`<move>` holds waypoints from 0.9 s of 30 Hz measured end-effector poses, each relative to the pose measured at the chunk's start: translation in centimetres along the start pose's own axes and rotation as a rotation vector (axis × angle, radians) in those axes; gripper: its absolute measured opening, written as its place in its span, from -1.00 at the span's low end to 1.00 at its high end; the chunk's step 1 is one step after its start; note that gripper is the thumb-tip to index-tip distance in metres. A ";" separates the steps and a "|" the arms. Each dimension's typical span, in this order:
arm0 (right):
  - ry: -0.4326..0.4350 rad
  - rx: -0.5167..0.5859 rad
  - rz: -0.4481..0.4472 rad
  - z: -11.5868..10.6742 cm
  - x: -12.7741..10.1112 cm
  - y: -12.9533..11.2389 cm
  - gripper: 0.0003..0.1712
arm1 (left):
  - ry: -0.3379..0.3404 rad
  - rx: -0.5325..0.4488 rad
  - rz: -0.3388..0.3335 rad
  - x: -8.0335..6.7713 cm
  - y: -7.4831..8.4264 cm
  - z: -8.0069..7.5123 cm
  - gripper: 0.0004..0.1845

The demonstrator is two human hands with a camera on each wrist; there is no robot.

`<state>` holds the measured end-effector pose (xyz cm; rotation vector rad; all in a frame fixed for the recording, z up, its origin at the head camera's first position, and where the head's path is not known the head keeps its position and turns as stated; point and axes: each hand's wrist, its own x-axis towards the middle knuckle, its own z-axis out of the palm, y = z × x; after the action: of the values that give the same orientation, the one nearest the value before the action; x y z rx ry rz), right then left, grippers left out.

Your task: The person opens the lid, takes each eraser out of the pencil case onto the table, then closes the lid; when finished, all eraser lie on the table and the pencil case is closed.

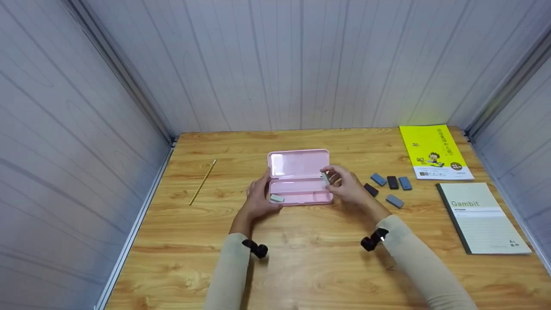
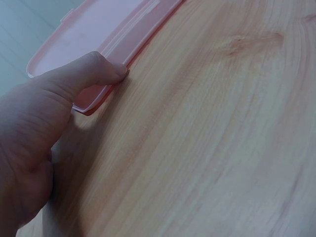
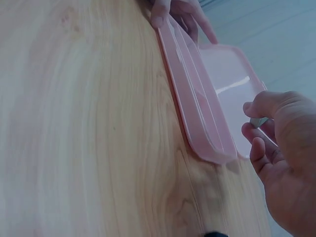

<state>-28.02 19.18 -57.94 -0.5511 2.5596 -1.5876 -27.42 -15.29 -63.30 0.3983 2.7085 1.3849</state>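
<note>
From the head view, my left hand (image 1: 258, 199) steadies the left end of the open pink case (image 1: 299, 176) in the middle of the table (image 1: 301, 258), fingers curled on its rim. One grey eraser (image 1: 277, 198) already lies in the tray. My right hand (image 1: 346, 186) pinches a second eraser (image 1: 326, 178) over the tray's right end. Four more erasers (image 1: 389, 188) wait just to the right, with two books (image 1: 456, 185) beyond and a pencil (image 1: 202, 182) well to the left.

The left wrist view shows my thumb (image 2: 91, 69) pressing the case's edge (image 2: 106, 91).

In the right wrist view, my fingers (image 3: 259, 131) clasp the eraser, which barely shows, beside the tray (image 3: 197, 113).

I judge I'm mid-placement: next I must lower this piece into the tray and let go, then reach for another.
</note>
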 end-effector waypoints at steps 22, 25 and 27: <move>-0.005 -0.201 0.023 -3.7 -1.8 3.6 -0.44 | -0.002 -0.030 0.010 0.2 -0.6 0.1 0.50; -0.017 -0.211 0.027 -3.7 -1.9 3.8 -0.43 | -0.006 -0.018 0.003 0.3 -0.6 0.1 0.50; -0.023 -0.213 0.032 -3.7 -1.9 3.8 -0.43 | -0.011 -0.009 -0.005 0.3 -0.6 0.1 0.50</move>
<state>-28.23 24.49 -59.83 -0.5389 2.7233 -1.2984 -27.83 -15.51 -63.85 0.3974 2.6922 1.3890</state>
